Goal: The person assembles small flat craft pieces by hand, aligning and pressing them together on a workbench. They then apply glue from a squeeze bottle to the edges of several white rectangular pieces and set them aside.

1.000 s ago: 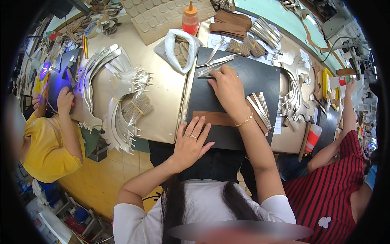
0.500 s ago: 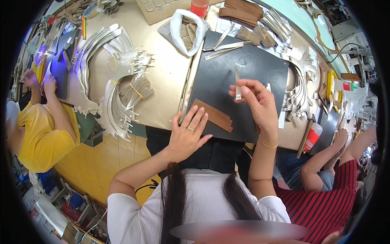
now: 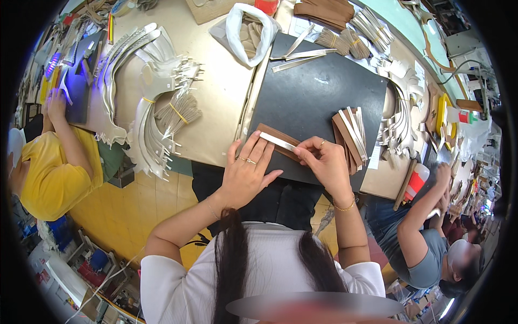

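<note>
A brown leather-like strip lies slantwise near the front edge of the black board. On top of it rests a narrow white strip, running along its length. My left hand is spread open, its fingertips lying on the left end of the two strips. At the other end my right hand is closed in a pinch on the white strip, thumb and index finger together. Beside my right hand sits a fanned pile of brown and white strips.
Loose white strips lie at the board's far edge, near a white-rimmed bag of oval pieces. Bundles of pale cut pieces spread at left. A yellow-shirted person works at left, a grey-shirted person at right.
My right hand has come down with the white strip, which now lies on the brown one. The fanned pile is uncovered. At right, a striped-shirted person has left view.
</note>
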`<state>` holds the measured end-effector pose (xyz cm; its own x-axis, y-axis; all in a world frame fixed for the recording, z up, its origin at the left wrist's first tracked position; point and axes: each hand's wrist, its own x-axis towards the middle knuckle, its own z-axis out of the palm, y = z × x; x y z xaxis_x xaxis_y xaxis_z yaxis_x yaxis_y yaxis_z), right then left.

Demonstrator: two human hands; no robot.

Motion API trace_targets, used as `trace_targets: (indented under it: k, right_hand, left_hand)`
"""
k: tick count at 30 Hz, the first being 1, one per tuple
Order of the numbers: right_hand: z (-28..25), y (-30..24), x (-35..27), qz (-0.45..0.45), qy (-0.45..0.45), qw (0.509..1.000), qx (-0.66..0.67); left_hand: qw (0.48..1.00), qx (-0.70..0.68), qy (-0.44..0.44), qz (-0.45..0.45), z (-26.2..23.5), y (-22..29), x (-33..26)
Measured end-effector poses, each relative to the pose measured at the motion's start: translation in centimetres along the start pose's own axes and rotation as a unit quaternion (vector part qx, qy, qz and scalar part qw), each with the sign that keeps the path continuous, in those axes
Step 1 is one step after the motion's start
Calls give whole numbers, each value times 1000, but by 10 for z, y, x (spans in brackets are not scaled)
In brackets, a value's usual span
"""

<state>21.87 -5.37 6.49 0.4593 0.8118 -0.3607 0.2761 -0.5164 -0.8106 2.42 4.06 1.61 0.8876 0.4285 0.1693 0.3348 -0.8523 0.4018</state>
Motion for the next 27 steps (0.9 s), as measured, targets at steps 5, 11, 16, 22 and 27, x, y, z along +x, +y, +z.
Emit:
trace_targets:
  k: [5,11,16,22,27]
  right_hand:
    - [7,0,5,-68,48,995,-58]
    - [10,2,5,-78,62,992,-79]
    - [11,1,4,-78,69,991,-86]
    - [14,2,4,-91,83,989,-80]
    - [14,2,2,-104,87,987,-84]
  left_hand:
    - [1000,-7,6,-8,0,0,-1]
    - [1000,11,-3,-8,1,0,-2]
    - [1000,-7,10,-13,4,-1,-2]
    - [1000,-1,-10,-9,0,-1,0]
    - [1000,2,-17,-12,-7,2,6]
